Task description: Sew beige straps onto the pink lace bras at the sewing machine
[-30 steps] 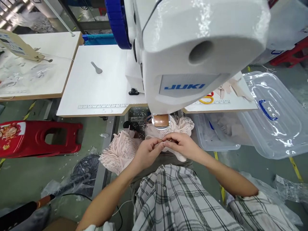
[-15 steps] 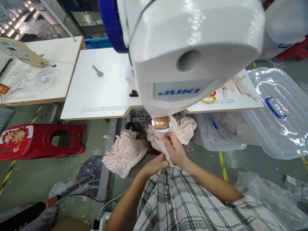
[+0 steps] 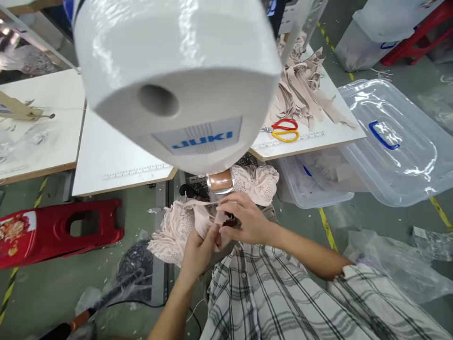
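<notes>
Below the sewing machine's copper-coloured front piece (image 3: 221,181), my left hand (image 3: 198,250) pinches a pale pink fabric strip (image 3: 202,218) between thumb and fingers. My right hand (image 3: 245,218) is at the strip's right edge, fingers bent and thumb close to the left thumb; its fingertips seem to close on the same cloth. Pale pink lace bra cups (image 3: 173,231) hang in a bundle left of my hands. More lace bra cups (image 3: 264,184) lie to the right, under the machine head. The needle area is hidden behind the white sewing machine head (image 3: 184,71).
Red-and-yellow-handled scissors (image 3: 285,131) lie on the right white tabletop (image 3: 339,134), before a heap of beige fabric strips (image 3: 300,89). Clear plastic bins with a lid (image 3: 406,141) stand at right. A red stool (image 3: 95,226) is on the floor at left.
The view has shifted right, bringing the scissors and strip heap into sight. My hands have moved left and slightly apart, and the strip is now spread between them against the left cups.
</notes>
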Motion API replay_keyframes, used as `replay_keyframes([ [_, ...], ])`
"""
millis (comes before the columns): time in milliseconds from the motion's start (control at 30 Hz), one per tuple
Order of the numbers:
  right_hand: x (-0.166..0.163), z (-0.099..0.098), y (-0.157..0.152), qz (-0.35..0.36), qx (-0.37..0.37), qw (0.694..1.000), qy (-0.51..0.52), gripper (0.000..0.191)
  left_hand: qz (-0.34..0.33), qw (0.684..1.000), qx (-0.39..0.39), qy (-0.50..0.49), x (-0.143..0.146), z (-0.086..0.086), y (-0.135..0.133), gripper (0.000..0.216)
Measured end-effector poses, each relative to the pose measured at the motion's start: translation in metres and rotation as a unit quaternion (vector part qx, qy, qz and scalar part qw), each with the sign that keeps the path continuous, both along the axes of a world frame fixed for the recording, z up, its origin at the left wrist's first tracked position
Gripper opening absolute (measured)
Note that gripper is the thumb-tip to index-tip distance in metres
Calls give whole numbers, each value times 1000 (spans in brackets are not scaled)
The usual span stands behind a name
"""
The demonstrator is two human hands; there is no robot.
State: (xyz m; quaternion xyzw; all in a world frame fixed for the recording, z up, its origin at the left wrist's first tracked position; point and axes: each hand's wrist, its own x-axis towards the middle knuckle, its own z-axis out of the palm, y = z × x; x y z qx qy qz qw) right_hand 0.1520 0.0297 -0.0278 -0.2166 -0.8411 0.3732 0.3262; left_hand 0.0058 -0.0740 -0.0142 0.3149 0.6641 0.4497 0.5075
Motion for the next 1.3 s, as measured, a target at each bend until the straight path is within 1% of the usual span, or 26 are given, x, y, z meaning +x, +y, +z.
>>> replay_keyframes([
  [33, 3, 5, 6, 61, 18, 998, -15, 28, -51, 999, -5, 14, -4, 6, -2, 43],
  [67, 5, 10, 11, 128, 25, 991, -41, 25, -88, 996, -6, 21, -6, 11, -3, 40],
  [133, 5, 17, 19, 230, 17, 967, -108, 22, -134, 991, -11, 13, -9, 18, -5, 34],
  [167, 6, 19, 21, 258, 10, 956, -140, 24, -148, 989, -18, 2, -10, 19, -5, 35],
  [200, 8, 22, 23, 267, 2, 949, -165, 26, -152, 988, -28, -9, -11, 19, -5, 36],
  [233, 11, 24, 25, 258, -7, 949, -179, 27, -143, 989, -36, -15, -12, 19, -5, 39],
  [267, 15, 27, 28, 226, -20, 957, -181, 27, -119, 992, -41, -20, -15, 18, -4, 41],
  [300, 22, 29, 30, 161, -35, 972, -170, 26, -80, 996, -43, -25, -18, 17, -3, 43],
  [333, 29, 31, 34, 65, -49, 986, -147, 24, -25, 998, -38, -34, -22, 15, -2, 44],
  [367, 37, 33, 36, -51, -59, 991, -111, 21, 37, 998, -28, -51, -25, 14, 0, 43],
  [400, 45, 35, 39, -167, -61, 982, -63, 18, 101, 992, -16, -75, -28, 13, 2, 42],
  [433, 51, 36, 40, -260, -55, 964, -20, 16, 157, 982, -4, -101, -30, 13, 5, 43],
  [467, 55, 37, 40, -312, -41, 949, 7, 13, 197, 972, 4, -129, -30, 13, 8, 47],
  [500, 57, 37, 38, -315, -21, 949, 13, 11, 221, 963, 6, -154, -28, 13, 11, 51],
  [533, 56, 37, 34, -276, 1, 961, 1, 9, 230, 957, 2, -177, -26, 13, 13, 53],
  [600, 45, 34, 22, -143, 34, 988, -46, 11, 227, 951, -8, -210, -16, 13, 18, 52],
  [633, 37, 32, 15, -87, 39, 994, -62, 14, 222, 950, -9, -219, -11, 13, 20, 50],
  [667, 28, 30, 9, -54, 41, 996, -63, 15, 216, 950, -7, -224, -5, 13, 21, 49],
  [700, 19, 27, 4, -41, 40, 997, -56, 17, 211, 952, -1, -224, 0, 12, 21, 47],
  [800, -2, 19, -3, -53, 37, 997, -31, 17, 205, 956, 14, -208, 11, 8, 20, 42],
  [867, -9, 16, -3, -63, 36, 997, -29, 15, 208, 959, 19, -191, 13, 5, 17, 40],
  [1000, -9, 14, -2, -73, 30, 996, -48, 12, 186, 973, 41, -127, 15, 1, 12, 36],
  [1133, -7, 11, -4, -81, 22, 996, -34, 11, 173, 984, 30, -21, 15, 5, 10, 32],
  [1233, -6, 8, -3, -73, -6, 997, -34, 12, 158, 986, 43, 35, 16, 8, 11, 25],
  [1300, -5, 9, 1, -58, -40, 997, -39, 12, 142, 985, 66, 68, 15, 7, 11, 21],
])
